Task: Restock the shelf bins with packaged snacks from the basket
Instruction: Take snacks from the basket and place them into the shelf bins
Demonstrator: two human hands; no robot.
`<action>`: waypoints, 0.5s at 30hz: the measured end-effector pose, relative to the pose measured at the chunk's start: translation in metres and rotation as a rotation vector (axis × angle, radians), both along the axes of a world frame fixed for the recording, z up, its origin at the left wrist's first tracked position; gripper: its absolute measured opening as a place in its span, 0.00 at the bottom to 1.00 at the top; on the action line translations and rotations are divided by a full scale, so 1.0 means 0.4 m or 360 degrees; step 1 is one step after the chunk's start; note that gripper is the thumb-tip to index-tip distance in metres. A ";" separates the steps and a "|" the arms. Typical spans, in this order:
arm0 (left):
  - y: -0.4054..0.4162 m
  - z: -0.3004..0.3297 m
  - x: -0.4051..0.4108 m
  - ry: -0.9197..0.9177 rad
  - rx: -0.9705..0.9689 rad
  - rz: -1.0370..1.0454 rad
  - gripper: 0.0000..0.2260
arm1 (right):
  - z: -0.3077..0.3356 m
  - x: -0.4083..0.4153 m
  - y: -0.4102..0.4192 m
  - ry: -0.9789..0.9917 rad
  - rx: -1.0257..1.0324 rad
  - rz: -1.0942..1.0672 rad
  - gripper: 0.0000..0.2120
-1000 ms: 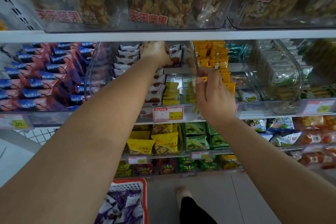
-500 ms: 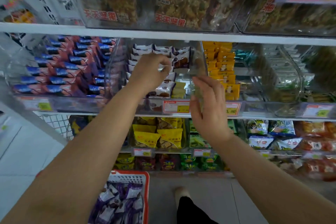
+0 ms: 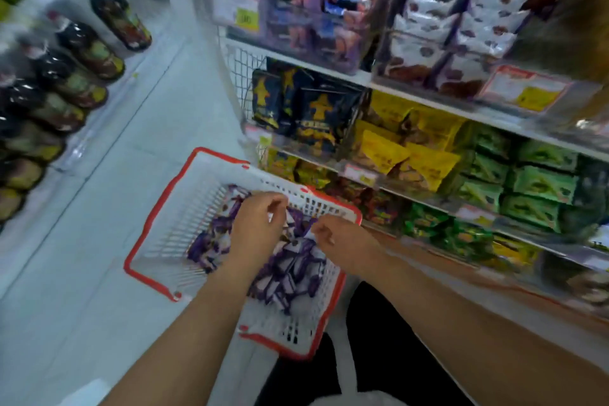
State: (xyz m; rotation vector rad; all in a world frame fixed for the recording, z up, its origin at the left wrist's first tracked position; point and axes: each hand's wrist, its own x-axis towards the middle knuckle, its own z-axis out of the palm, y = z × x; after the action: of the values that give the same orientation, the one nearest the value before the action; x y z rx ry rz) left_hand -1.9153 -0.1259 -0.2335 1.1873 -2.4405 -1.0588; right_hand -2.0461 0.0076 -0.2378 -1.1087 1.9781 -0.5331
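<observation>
Head view: both hands have dropped from the shelf bin into the basket. Left hand and right hand show curled fingers over the purple snack packs; actual grip unclear, too blurred. Next refill pick-up is starting.

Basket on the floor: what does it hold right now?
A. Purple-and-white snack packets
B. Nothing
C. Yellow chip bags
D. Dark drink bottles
A: the red-rimmed white basket holds a heap of purple-and-white snack packets, with the left hand and right hand both down among them.
</observation>
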 end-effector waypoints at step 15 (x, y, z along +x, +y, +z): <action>-0.031 -0.446 0.137 -0.1597 0.0339 -0.1114 0.28 | -0.289 0.131 0.098 0.0926 0.0181 0.0191 0.05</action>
State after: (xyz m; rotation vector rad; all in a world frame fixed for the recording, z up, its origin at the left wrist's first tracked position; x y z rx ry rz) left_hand -1.8604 -0.1382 -0.4120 1.0927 -3.8067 -1.0292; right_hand -1.9938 0.0469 -0.3536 -1.4094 2.3711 -0.0240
